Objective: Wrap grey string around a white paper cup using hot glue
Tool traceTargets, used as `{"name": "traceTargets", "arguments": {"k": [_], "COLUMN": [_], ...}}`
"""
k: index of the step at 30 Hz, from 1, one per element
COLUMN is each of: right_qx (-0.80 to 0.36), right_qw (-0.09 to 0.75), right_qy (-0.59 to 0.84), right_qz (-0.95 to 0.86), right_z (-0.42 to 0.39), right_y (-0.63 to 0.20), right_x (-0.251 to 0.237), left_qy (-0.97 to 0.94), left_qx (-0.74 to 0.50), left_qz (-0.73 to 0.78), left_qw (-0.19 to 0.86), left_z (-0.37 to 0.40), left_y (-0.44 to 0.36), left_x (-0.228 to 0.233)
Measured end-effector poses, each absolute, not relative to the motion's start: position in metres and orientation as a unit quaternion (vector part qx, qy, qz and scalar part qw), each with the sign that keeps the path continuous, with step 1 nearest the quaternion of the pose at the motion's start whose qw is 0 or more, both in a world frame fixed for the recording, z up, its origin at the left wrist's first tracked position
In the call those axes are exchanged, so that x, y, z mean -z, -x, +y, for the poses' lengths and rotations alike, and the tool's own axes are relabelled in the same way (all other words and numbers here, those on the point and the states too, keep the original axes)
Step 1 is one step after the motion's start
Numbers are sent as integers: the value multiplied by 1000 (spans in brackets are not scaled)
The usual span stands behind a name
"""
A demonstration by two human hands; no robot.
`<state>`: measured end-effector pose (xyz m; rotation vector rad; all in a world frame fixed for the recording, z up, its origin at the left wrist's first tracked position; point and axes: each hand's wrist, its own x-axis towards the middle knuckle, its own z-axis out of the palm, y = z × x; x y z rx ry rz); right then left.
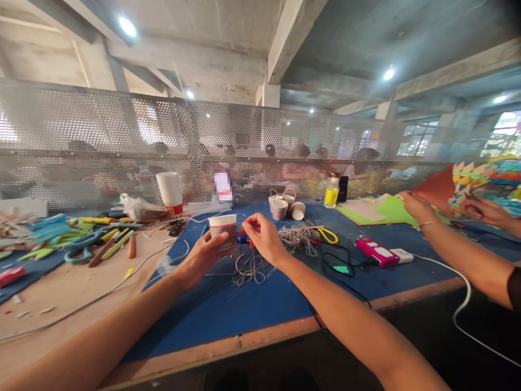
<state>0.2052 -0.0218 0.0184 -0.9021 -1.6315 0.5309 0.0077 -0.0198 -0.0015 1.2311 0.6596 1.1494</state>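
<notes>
Gripping a tapered white paper cup with a red band (223,221) in the curled left hand (203,254), left of a loose grey cord heap (300,236), pinching with the right hand (264,234) nearer it, on what cannot tell, judging small round grey cups (279,209) beyond it finished but this one seemingly unfinished.

Head-worn view from the near edge of the table (260,317), facing forward and slightly down; left hand (207,252) and right hand (262,236) close, mesh (179,127) farther off, ceiling (211,32) above.
</notes>
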Motion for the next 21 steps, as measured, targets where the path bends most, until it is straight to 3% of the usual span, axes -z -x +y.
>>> {"name": "traceTargets", "arguments": {"k": [21], "right_qx": [-227], "right_qw": [563], "right_qy": [394], "right_qz": [-690], "right_z": [-23], "right_y": [-208], "right_x": [-21], "left_qy": [-526], "left_qx": [-493], "left_qz": [259], "left_qw": [642], "left_z": [-25], "left_y": [-10], "left_x": [-4]}}
